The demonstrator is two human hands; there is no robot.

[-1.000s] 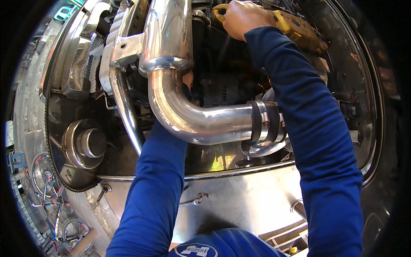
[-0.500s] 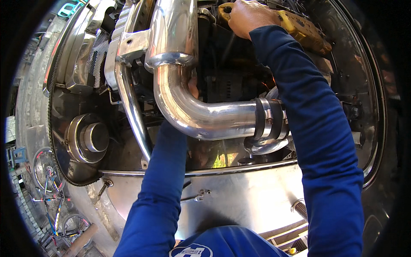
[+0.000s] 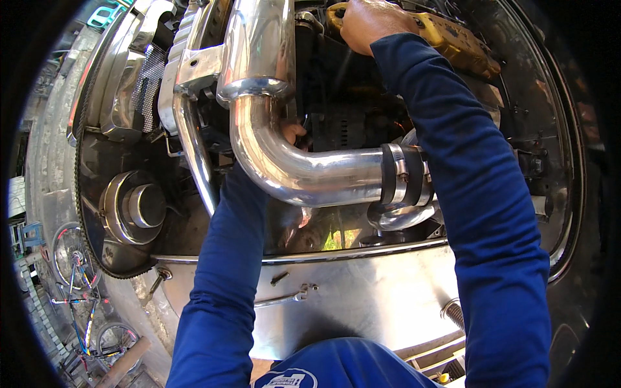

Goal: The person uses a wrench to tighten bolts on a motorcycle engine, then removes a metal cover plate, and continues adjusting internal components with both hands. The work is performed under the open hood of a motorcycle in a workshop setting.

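My left hand (image 3: 294, 131) reaches under a polished metal pipe (image 3: 310, 173), its forearm passing below the bend. Only part of the hand shows beyond the pipe; its fingers look curled in, and what they hold is hidden in the dark engine bay. At the far side, my right hand (image 3: 375, 26) is closed over the end of a yellow engine cover (image 3: 456, 45), its fingertips out of sight. Clamps and a black hose sleeve (image 3: 389, 174) join the pipe's right end to another bend, partly behind my right sleeve.
A wrench (image 3: 281, 301) and a small bolt (image 3: 280, 279) lie on the shiny front panel (image 3: 369, 291). A large polished cylinder (image 3: 259, 48) runs into the pipe. A round metal canister (image 3: 143, 207) sits at left. Bicycles (image 3: 77, 258) stand on the ground beyond.
My left forearm has shifted slightly left, and more of the left hand shows beyond the pipe. The right hand stays on the yellow cover. The bolt on the panel is now uncovered.
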